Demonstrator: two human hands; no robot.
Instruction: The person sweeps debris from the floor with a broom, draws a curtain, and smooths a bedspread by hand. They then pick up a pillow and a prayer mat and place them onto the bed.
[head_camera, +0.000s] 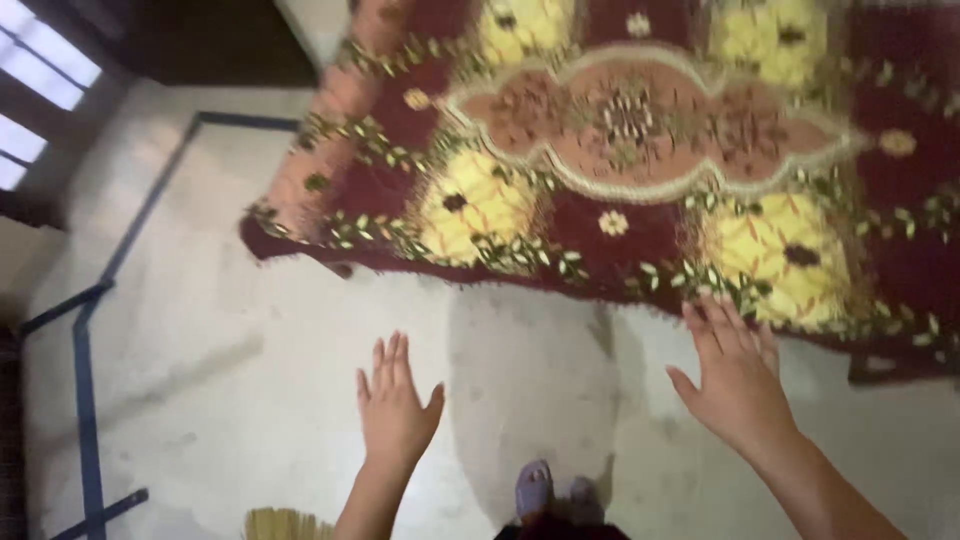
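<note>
both hands empty, fingers spread. left hand (395, 405) over bare floor (230, 350). right hand (735, 375) at near edge of rug (620, 150), fingertips about touching fringe. rug lies far, partly bunched at left. risk: feet (550, 490) near edge, trip if rug jerked; broom (285, 523) underfoot.

A dark-red floral bedspread (640, 150) lies spread flat over the bed.
</note>
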